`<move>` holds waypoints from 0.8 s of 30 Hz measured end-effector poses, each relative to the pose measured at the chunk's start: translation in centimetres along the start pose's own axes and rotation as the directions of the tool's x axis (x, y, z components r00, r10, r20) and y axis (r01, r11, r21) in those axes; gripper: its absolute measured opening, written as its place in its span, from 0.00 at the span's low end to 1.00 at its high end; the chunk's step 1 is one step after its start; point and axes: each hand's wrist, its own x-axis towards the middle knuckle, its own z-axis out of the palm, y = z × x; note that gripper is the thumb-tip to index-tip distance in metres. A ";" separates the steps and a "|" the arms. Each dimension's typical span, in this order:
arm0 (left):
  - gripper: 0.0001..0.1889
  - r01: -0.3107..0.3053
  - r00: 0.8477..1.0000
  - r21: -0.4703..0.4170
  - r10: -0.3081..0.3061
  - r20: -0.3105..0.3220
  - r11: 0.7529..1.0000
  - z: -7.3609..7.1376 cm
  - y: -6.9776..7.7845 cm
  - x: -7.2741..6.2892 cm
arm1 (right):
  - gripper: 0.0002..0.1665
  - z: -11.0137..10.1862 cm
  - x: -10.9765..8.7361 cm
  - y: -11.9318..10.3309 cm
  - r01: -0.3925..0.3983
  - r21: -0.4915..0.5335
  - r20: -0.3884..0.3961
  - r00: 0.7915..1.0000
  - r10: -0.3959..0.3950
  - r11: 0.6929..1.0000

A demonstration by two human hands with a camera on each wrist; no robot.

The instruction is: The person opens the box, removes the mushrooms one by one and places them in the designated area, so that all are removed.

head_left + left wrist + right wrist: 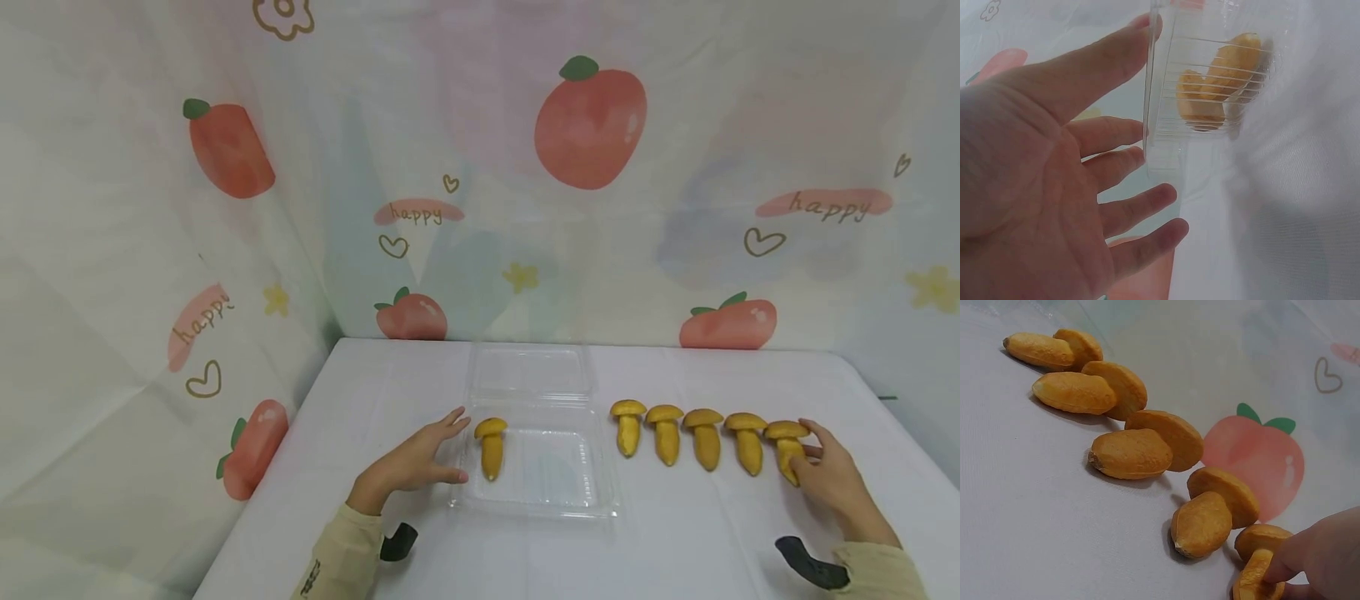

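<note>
A clear plastic clamshell box [536, 510] lies with its lid [529, 375] folded back behind it. Inside, at the left, rests one yellow-brown mushroom [491, 454], seen through the ribbed wall in the left wrist view. My left hand [411, 458] is at the box's left side, fingers spread and fairly straight, fingertips right at the rim. To the right of the box, several similar mushrooms [707, 442] lie in a row, caps toward the back. My right hand [834, 479] pinches the stem of the rightmost mushroom [1259, 575] between thumb and fingers.
The table has a white cloth [675, 542]. A printed fabric backdrop [480, 125] with fruit drawings rises behind it and along the left. Black straps [399, 542] show at both wrists.
</note>
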 end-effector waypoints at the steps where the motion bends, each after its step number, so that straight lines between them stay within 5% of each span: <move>1: 0.45 -0.001 1.000 -0.002 0.001 0.002 1.000 0.0 0.0 0.0 | 0.45 0.0 -0.1 0.1 0.002 0.000 0.000 1.000 -0.002 1.000; 24: 0.45 -0.008 1.000 0.006 0.008 0.001 1.000 0.1 -0.1 0.1 | 0.45 -0.1 -0.5 -0.4 0.017 0.014 -0.008 1.000 -0.016 1.000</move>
